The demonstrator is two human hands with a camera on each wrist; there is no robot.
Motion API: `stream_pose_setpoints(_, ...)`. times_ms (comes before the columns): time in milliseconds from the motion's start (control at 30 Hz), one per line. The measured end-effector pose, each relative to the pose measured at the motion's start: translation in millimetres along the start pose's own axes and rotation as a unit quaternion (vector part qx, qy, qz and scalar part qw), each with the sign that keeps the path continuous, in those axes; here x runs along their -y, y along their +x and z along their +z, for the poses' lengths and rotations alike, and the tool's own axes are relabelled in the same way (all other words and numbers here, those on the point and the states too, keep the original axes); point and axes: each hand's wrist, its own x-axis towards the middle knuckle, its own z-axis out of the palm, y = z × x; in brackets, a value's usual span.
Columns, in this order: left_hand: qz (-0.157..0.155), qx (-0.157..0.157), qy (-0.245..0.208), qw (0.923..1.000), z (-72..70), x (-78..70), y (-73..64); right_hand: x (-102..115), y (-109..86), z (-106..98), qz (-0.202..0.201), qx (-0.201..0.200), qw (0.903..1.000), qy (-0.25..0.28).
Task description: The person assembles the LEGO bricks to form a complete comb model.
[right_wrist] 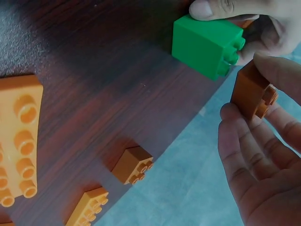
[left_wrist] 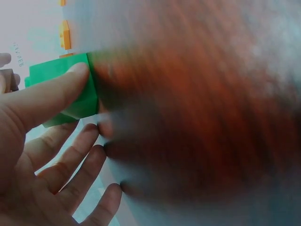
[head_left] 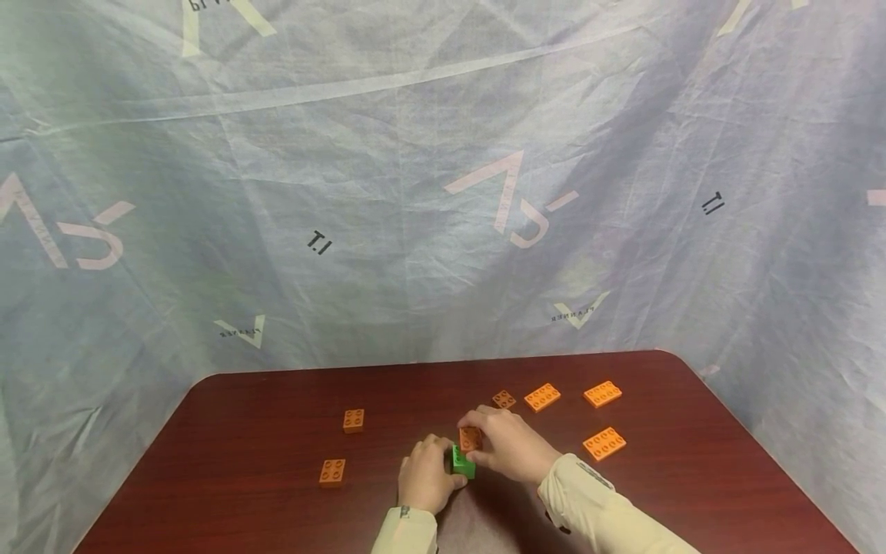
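Note:
My left hand [head_left: 424, 475] grips a green toy building brick [head_left: 462, 465] on the dark red table; in the left wrist view the thumb presses the near side of the green brick [left_wrist: 61, 75]. Just above and beyond it, my right hand [head_left: 514, 446] pinches a brown brick [head_left: 470, 439] between thumb and fingers. The right wrist view shows a gap between the brown brick [right_wrist: 250, 92] and the studs of the green brick [right_wrist: 200, 47]. Both bricks have their studs facing up in the head view.
Two brown bricks, one farther [head_left: 354, 420] and one nearer [head_left: 332, 472], lie left of the hands. Behind the right hand lies another small brown brick [head_left: 504, 399]. Orange eight-stud bricks [head_left: 542, 397], [head_left: 603, 394], [head_left: 604, 444] lie to the right. A printed grey cloth [head_left: 415, 292] hangs behind the table.

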Motion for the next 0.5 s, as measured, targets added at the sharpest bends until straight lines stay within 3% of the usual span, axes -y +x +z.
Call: stream_pose_setpoints(500, -0.004, 0.000, -0.003, 1.0000, -0.7, -0.3, -0.1, 0.3, 2.2, 7.6, 0.003, 0.026, 0.9996, 0.007)
